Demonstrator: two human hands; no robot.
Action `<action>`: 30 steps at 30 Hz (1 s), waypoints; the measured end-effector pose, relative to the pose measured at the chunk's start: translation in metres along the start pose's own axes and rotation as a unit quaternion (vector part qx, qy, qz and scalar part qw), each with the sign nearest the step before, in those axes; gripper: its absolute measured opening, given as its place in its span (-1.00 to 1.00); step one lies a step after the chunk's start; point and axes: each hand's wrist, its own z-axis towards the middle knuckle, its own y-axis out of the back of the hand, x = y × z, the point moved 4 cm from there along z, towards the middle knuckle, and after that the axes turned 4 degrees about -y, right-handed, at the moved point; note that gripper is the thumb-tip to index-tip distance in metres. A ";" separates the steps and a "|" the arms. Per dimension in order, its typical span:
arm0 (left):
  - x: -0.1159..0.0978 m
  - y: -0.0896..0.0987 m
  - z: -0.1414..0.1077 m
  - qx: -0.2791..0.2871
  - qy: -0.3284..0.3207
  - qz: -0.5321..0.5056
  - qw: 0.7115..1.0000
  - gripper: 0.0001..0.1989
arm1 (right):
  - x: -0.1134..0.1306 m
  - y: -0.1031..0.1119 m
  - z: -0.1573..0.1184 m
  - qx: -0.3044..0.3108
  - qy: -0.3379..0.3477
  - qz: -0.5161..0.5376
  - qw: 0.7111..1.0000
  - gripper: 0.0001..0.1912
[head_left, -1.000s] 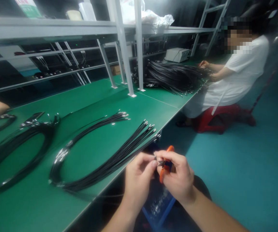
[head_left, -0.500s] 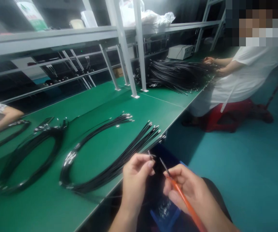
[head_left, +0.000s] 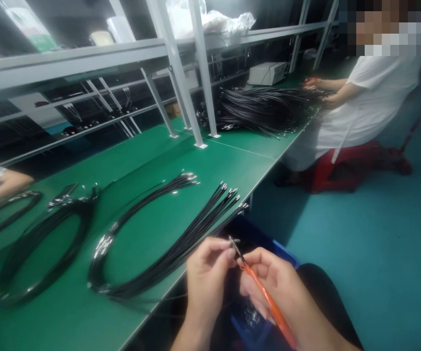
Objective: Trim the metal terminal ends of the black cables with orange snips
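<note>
Beside the table edge, my left hand (head_left: 210, 273) pinches the end of a thin black cable (head_left: 175, 298), which trails off across the edge; the tiny piece at the fingertips is partly hidden. My right hand (head_left: 272, 282) grips a slim orange-handled tool (head_left: 265, 292) with a narrow dark metal tip. That tip meets the piece at my left fingertips; its exact kind cannot be made out. Left of my hands, a curved bundle of black cables (head_left: 170, 261) with silvery ends lies on the green table (head_left: 130, 165).
Coiled black cables (head_left: 82, 234) lie farther left, near another person's arm (head_left: 10, 187). Blue bins (head_left: 285, 253) sit below my hands. Metal shelf posts (head_left: 184, 83) rise from the table. Beyond, a co-worker in white (head_left: 371, 92) sits on a red stool (head_left: 336, 170) by a large cable pile (head_left: 257, 109).
My right hand has moved left, bringing the orange-handled tool's tip from apart to against the piece in my left fingers. The view has shifted slightly.
</note>
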 end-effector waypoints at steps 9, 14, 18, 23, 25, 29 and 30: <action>0.006 0.000 0.004 0.025 -0.003 0.029 0.999 -0.98 | -0.002 0.006 0.001 -0.026 -0.021 -0.030 0.999 -0.74; 0.009 -0.001 0.004 0.032 -0.002 0.055 0.998 -0.97 | -0.001 0.008 0.001 -0.030 -0.029 -0.039 0.998 -0.73; 0.011 -0.001 0.004 0.040 0.002 0.056 0.998 -0.97 | -0.002 0.009 -0.002 -0.011 -0.031 -0.045 0.998 -0.75; 0.015 0.002 0.004 0.035 0.008 0.060 0.998 -0.95 | -0.004 0.014 -0.006 0.018 -0.032 -0.026 0.999 -0.72; 0.016 0.003 0.004 0.023 0.010 0.057 0.998 -0.94 | -0.004 0.016 -0.008 0.021 -0.033 -0.027 0.999 -0.71; 0.017 0.003 0.003 0.011 0.005 0.042 0.999 -0.94 | -0.006 0.013 -0.007 0.039 -0.045 -0.033 0.998 -0.75; 0.017 0.002 0.003 0.015 0.002 0.043 0.999 -0.95 | -0.006 0.013 -0.006 0.036 -0.044 -0.036 0.998 -0.76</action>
